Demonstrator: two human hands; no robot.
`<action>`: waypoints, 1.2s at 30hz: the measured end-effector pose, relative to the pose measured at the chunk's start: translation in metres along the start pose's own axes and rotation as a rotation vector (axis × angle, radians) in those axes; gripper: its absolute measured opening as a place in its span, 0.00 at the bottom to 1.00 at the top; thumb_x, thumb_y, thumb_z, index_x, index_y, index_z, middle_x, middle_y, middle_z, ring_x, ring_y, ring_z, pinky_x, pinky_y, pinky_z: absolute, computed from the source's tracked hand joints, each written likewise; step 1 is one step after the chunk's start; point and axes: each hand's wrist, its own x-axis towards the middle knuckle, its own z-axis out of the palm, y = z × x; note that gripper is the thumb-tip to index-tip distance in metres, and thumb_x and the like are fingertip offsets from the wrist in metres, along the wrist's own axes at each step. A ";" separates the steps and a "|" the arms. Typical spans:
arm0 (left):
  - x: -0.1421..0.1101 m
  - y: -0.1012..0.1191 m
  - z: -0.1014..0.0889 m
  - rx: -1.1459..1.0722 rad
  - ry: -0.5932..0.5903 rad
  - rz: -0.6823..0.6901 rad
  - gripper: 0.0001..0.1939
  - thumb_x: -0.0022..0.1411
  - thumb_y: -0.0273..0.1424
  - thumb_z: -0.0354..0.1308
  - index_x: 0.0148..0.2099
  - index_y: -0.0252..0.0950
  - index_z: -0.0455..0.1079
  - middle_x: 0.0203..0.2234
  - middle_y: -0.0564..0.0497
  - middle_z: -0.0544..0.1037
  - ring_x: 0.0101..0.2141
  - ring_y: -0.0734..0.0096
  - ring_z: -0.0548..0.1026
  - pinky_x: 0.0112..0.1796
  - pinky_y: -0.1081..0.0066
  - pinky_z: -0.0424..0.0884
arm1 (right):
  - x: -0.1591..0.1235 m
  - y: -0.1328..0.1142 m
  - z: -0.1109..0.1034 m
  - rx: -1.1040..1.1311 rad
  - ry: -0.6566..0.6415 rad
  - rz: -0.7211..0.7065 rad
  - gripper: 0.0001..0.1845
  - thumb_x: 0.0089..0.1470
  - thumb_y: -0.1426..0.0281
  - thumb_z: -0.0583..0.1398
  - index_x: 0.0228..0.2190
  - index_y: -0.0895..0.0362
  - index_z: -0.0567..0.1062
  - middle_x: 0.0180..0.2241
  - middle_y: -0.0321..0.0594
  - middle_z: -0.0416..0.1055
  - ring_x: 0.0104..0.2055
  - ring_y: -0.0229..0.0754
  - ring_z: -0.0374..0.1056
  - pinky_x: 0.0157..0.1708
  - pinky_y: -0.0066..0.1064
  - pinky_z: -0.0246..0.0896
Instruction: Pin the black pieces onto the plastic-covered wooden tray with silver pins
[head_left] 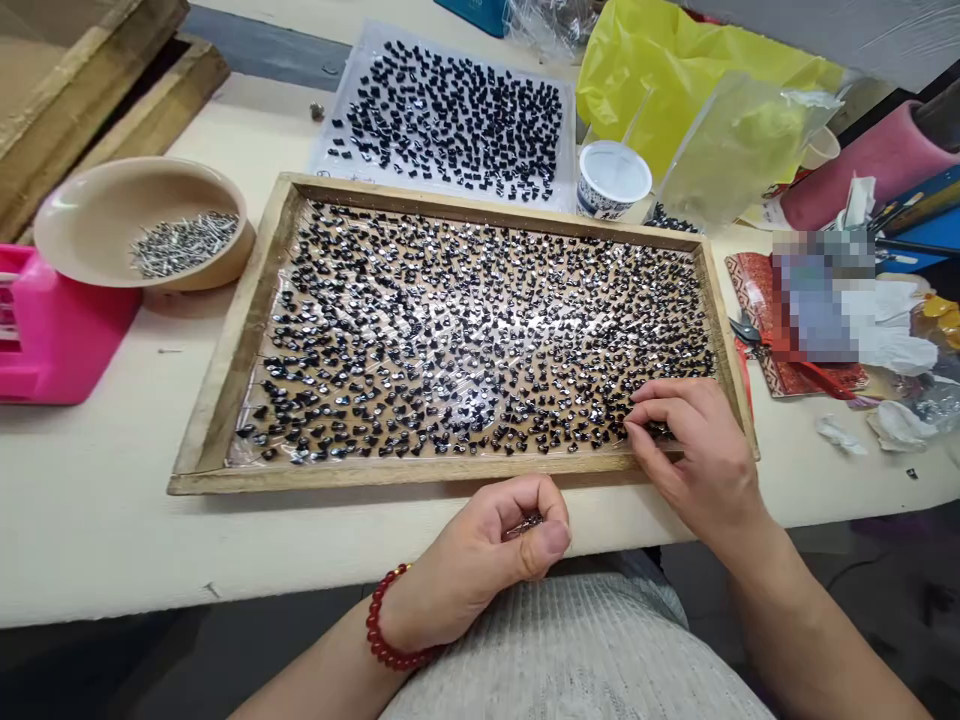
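A shallow wooden frame (420, 478) lies on the table, its film-covered bottom spread with many small shiny black pieces (480, 330). Over its lower right corner is my right hand (697, 450), thumb and index finger pinched together at the black pieces. What sits between those fingertips is too small to make out. My left hand (502, 540), below the front edge of the frame, is curled around several small metal pins (527, 524), partly hidden by the fingers. More such pins (184, 243) fill the bottom of a beige bowl (90, 215) at the left.
Behind the frame, a white sheet (330, 165) carries many black pieces, beside a printed cup (613, 180). A pink plastic holder (67, 340) and stacked wooden frames (90, 90) stand left. Yellow plastic (697, 60), pliers (746, 332) and crumpled tissues (892, 320) lie right.
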 end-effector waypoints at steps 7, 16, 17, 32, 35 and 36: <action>0.002 0.003 0.002 0.000 -0.037 0.020 0.26 0.67 0.49 0.55 0.23 0.38 0.60 0.17 0.57 0.59 0.20 0.73 0.52 0.24 0.66 0.46 | 0.006 -0.005 0.007 -0.111 -0.053 -0.046 0.04 0.58 0.76 0.59 0.33 0.56 0.71 0.40 0.46 0.73 0.45 0.47 0.67 0.43 0.41 0.61; 0.001 -0.002 0.000 -0.012 -0.049 0.035 0.24 0.68 0.46 0.54 0.24 0.38 0.59 0.18 0.57 0.58 0.21 0.72 0.51 0.24 0.66 0.46 | 0.007 -0.007 0.009 -0.142 -0.098 -0.046 0.05 0.59 0.77 0.58 0.33 0.56 0.71 0.40 0.44 0.73 0.45 0.46 0.67 0.43 0.39 0.58; 0.001 -0.002 0.000 -0.014 -0.047 0.037 0.24 0.68 0.46 0.54 0.24 0.38 0.59 0.18 0.57 0.58 0.21 0.72 0.51 0.24 0.66 0.45 | 0.007 -0.007 0.009 -0.143 -0.099 -0.043 0.05 0.59 0.77 0.58 0.32 0.56 0.71 0.40 0.44 0.74 0.45 0.46 0.67 0.43 0.39 0.58; 0.000 -0.004 -0.003 -0.013 -0.077 0.043 0.24 0.69 0.45 0.53 0.24 0.37 0.60 0.18 0.57 0.58 0.20 0.73 0.51 0.24 0.66 0.45 | 0.006 -0.006 0.010 -0.134 -0.079 -0.046 0.04 0.58 0.77 0.60 0.33 0.56 0.71 0.39 0.43 0.74 0.44 0.45 0.67 0.42 0.39 0.59; 0.000 -0.004 -0.004 -0.009 -0.090 0.044 0.24 0.69 0.46 0.53 0.24 0.37 0.60 0.18 0.57 0.58 0.20 0.73 0.51 0.24 0.66 0.45 | 0.005 -0.004 0.008 -0.123 -0.076 -0.052 0.03 0.58 0.76 0.61 0.33 0.57 0.72 0.39 0.43 0.74 0.44 0.45 0.67 0.43 0.39 0.60; 0.000 -0.005 -0.004 -0.007 -0.090 0.045 0.24 0.69 0.46 0.52 0.24 0.37 0.60 0.18 0.57 0.58 0.20 0.73 0.51 0.24 0.66 0.45 | 0.005 -0.004 0.006 -0.119 -0.076 -0.056 0.03 0.58 0.76 0.61 0.34 0.57 0.73 0.39 0.43 0.74 0.44 0.45 0.67 0.43 0.39 0.60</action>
